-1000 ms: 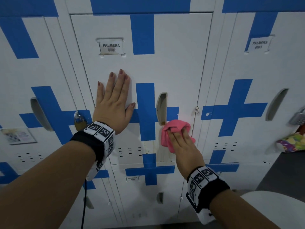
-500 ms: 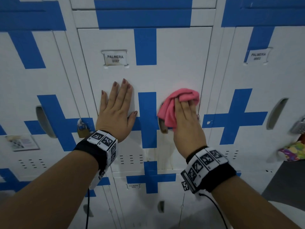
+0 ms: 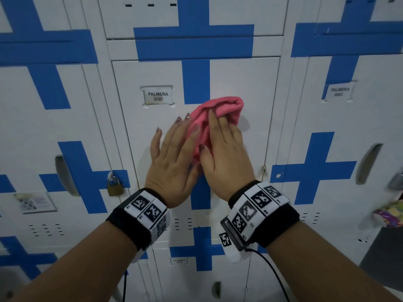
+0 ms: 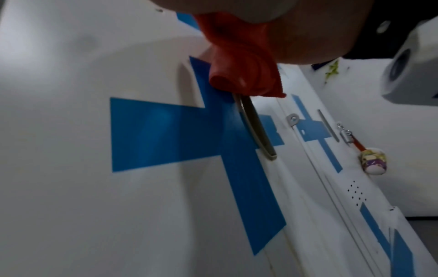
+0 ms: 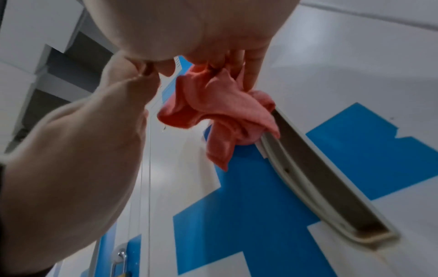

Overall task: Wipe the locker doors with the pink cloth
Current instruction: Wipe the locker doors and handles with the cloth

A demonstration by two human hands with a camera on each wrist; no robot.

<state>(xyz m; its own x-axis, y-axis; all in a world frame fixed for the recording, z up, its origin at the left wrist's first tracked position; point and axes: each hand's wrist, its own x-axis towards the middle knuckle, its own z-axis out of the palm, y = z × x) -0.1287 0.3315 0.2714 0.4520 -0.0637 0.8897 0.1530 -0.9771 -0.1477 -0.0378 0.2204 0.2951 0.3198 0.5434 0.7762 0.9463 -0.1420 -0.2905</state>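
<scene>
A bunched pink cloth [image 3: 220,110] lies against the middle white locker door [image 3: 246,83], just right of its blue cross and name tag [image 3: 158,97]. My right hand [image 3: 224,149] presses it to the door, fingertips sunk into its folds and thumb on its lower part. In the right wrist view those fingers [image 5: 251,71] curl into the cloth [image 5: 220,108], which hangs down to the top of the door's handle recess [image 5: 320,178]. My left hand [image 3: 174,153] lies flat on the same door, fingers straight, the index finger overlapping the cloth's left edge. The cloth [image 4: 241,61] also shows from the left wrist.
A brass padlock [image 3: 114,185] hangs on the locker to the left, above a small sticker [image 3: 35,202]. The right-hand locker has its own handle recess [image 3: 368,164] and a colourful object [image 3: 390,214] hanging by it. More lockers sit above and below.
My right hand carried the cloth up the door, from below the handle recess to above it and leftward. The left hand stayed flat, and the cloth now meets its fingers.
</scene>
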